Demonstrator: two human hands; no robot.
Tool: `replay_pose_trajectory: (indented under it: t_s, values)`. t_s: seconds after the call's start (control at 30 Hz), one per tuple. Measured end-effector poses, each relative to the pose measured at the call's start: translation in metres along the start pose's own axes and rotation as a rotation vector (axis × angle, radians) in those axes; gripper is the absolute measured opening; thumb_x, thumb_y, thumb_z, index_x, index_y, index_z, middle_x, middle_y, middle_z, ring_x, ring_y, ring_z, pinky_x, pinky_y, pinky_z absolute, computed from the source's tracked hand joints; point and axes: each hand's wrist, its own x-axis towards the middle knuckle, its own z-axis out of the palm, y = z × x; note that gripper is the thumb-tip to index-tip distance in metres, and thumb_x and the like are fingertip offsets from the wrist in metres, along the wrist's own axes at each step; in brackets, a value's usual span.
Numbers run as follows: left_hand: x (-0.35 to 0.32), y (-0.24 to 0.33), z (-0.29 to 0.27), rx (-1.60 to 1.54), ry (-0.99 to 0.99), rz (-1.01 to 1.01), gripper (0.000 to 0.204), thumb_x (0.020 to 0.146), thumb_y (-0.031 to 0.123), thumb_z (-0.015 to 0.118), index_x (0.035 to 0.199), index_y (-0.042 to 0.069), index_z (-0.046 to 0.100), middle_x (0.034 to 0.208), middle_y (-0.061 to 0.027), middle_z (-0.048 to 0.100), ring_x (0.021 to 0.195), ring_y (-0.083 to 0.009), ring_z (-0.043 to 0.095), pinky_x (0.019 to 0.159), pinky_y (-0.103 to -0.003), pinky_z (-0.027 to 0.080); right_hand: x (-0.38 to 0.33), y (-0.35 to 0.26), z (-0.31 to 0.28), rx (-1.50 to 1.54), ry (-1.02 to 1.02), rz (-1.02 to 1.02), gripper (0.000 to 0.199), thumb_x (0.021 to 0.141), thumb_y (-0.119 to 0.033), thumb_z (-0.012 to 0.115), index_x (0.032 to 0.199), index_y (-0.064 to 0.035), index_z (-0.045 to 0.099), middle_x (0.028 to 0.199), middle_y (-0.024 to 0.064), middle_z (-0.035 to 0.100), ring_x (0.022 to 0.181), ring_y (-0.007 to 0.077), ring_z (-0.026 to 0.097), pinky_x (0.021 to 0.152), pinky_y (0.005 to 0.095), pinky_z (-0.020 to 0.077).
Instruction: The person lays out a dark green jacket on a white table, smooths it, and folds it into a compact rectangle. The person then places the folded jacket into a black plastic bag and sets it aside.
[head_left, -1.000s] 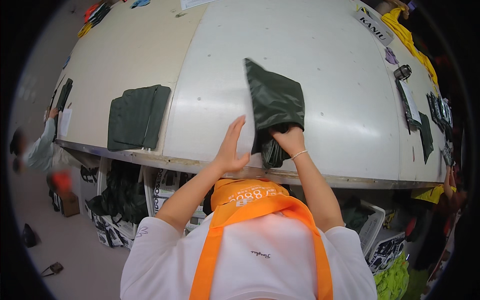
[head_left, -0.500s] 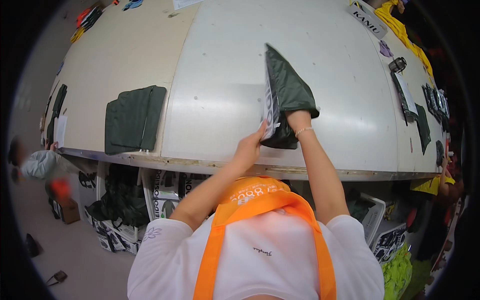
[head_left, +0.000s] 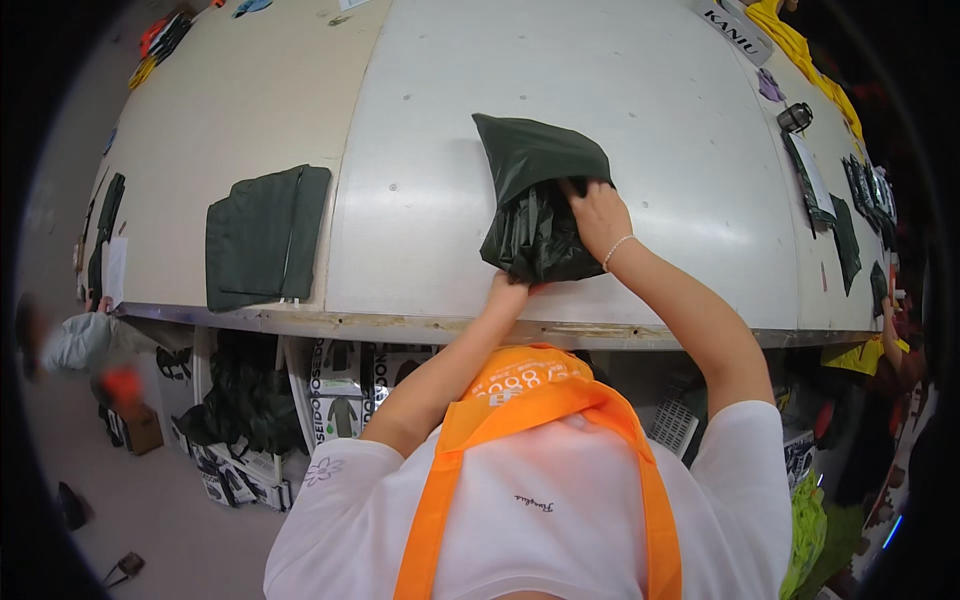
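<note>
A dark green fabric pouch (head_left: 540,155) is held just above the pale table (head_left: 400,250), its mouth gaping toward me. Crumpled, shiny dark material shows inside the mouth. At its lower edge my left hand (head_left: 508,292) grips from underneath, the fingers mostly hidden by the pouch. My right hand (head_left: 600,222) is closed at the right side of the opening, with fingertips reaching just inside the rim. To the left lies a neatly folded dark green garment (head_left: 265,240), apart from both hands.
Papers and dark folded pieces lie along the right side, near a dark metal cup (head_left: 795,118). A white box (head_left: 735,30) and yellow fabric (head_left: 805,60) are at the far right. Below the table edge (head_left: 420,328) stand crates with dark garments (head_left: 245,400). Other people work at both sides.
The pouch has tipped over, so its mouth now faces me and the printed white side is out of sight. My left hand has slid underneath it; my right hand has drawn partly out of the opening.
</note>
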Motion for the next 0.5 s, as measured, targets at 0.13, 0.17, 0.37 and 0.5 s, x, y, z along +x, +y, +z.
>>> replay_pose_trajectory:
  t_s: [0.13, 0.17, 0.37, 0.5]
  values:
    - [-0.006, 0.009, 0.012, 0.085, 0.011, 0.084, 0.032, 0.091, 0.006, 0.051, 0.121, -0.003, 0.047, 0.116, -0.0142, 0.057, 0.099, -0.0236, 0.061, 0.084, -0.033, 0.055, 0.008, -0.008, -0.013, 0.01, 0.009, -0.191, 0.023, 0.082, -0.006, 0.051, 0.101, -0.0011, 0.063, 0.107, 0.0188, 0.059, 0.098, 0.0336, 0.059, 0.081, 0.0386, 0.0499]
    - [-0.008, 0.009, 0.01, 0.165, -0.007, 0.141, 0.03, 0.092, 0.008, 0.05, 0.119, -0.004, 0.047, 0.113, -0.0146, 0.058, 0.097, -0.0236, 0.062, 0.083, -0.033, 0.055, 0.012, -0.01, -0.003, 0.24, -0.251, -0.033, 0.02, 0.081, -0.005, 0.052, 0.095, -0.0007, 0.064, 0.102, 0.0193, 0.061, 0.096, 0.0338, 0.06, 0.079, 0.0392, 0.0506]
    - [0.012, -0.025, -0.008, 0.071, -0.122, 0.066, 0.035, 0.094, 0.013, 0.051, 0.124, -0.004, 0.043, 0.117, -0.0142, 0.056, 0.097, -0.0221, 0.061, 0.082, -0.034, 0.055, 0.064, -0.009, 0.005, 0.38, -0.222, 0.184, 0.024, 0.084, -0.017, 0.053, 0.099, -0.0021, 0.065, 0.104, 0.0195, 0.064, 0.095, 0.0332, 0.062, 0.083, 0.0407, 0.0503]
    - [0.01, -0.033, 0.002, 0.04, -0.031, -0.001, 0.035, 0.095, 0.013, 0.05, 0.128, 0.004, 0.043, 0.125, -0.0122, 0.051, 0.105, -0.0203, 0.057, 0.081, -0.035, 0.055, 0.068, -0.01, 0.062, 0.474, 0.159, 0.221, 0.047, 0.093, -0.035, 0.044, 0.132, -0.0091, 0.049, 0.138, 0.0169, 0.045, 0.128, 0.0295, 0.043, 0.107, 0.0399, 0.0322]
